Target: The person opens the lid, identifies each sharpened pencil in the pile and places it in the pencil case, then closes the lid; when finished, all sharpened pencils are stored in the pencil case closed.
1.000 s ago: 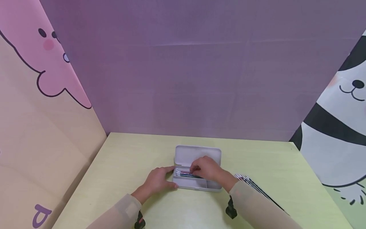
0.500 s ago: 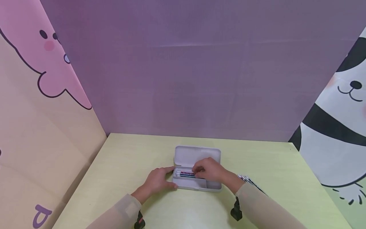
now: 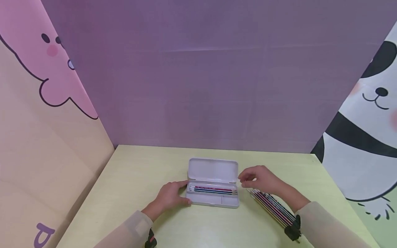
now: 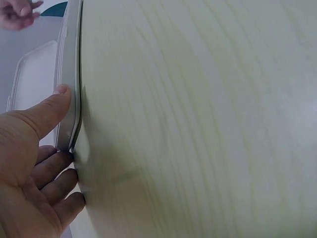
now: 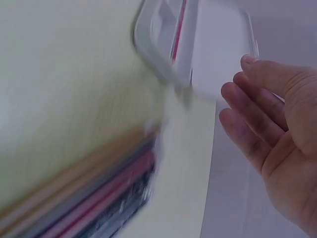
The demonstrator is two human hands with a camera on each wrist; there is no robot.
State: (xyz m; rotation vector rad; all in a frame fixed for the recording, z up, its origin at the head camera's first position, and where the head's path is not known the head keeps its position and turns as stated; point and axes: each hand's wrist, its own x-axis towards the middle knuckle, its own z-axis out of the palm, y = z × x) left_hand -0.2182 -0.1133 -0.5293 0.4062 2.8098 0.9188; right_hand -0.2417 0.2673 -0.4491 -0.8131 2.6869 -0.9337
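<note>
A pale pencil case point(image 3: 201, 197) lies with its lid point(image 3: 213, 170) folded back, in the middle of the table. Several pencils point(image 3: 213, 190), red and dark, lie along its rear compartment. My left hand point(image 3: 170, 195) holds the case's left end, index finger at the back corner and thumb at the front; in the left wrist view the thumb presses on its side wall point(image 4: 69, 64). To the right of the case my right hand point(image 3: 263, 179) hovers with loosely bent fingers and nothing between them. Under its forearm lies a bundle of loose pencils point(image 3: 273, 208), blurred in the right wrist view.
The pale wood table point(image 3: 139, 162) meets a purple backdrop point(image 3: 198, 86) at its far edge. A panel with a pink cartoon figure point(image 3: 28, 31) stands at the left, one with a panda point(image 3: 356, 172) at the right. Black wrist cameras point(image 3: 292, 230) hang below the sleeves.
My right hand has let go of the pencils in the case and moved right, over the far end of the loose bundle. The left hand has stayed in place.
</note>
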